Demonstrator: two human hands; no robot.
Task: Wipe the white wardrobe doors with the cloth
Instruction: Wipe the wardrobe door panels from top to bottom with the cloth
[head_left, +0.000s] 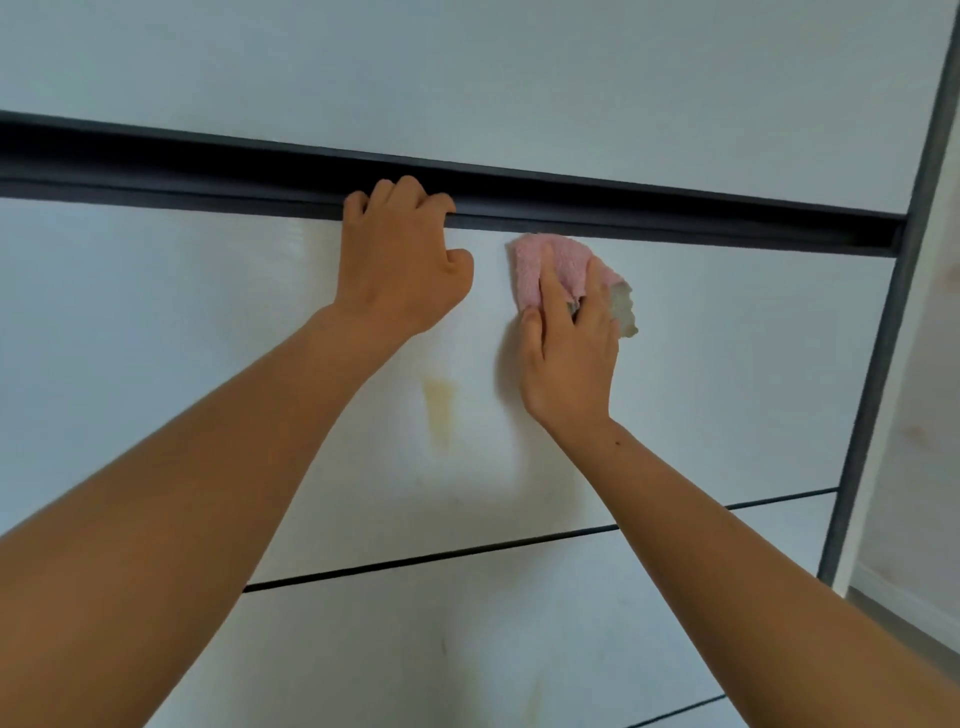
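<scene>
The tips of the left hand's (400, 260) fingers are hidden in the dark gap (208, 171). The right hand (569, 353) covers part of the cloth (550, 260). Both arms are cut off at the bottom edge.

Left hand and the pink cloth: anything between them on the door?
Nothing. In the head view, only bare white door panel separates the left hand, hooked on the dark rail, from the pink cloth under the right hand.
</scene>
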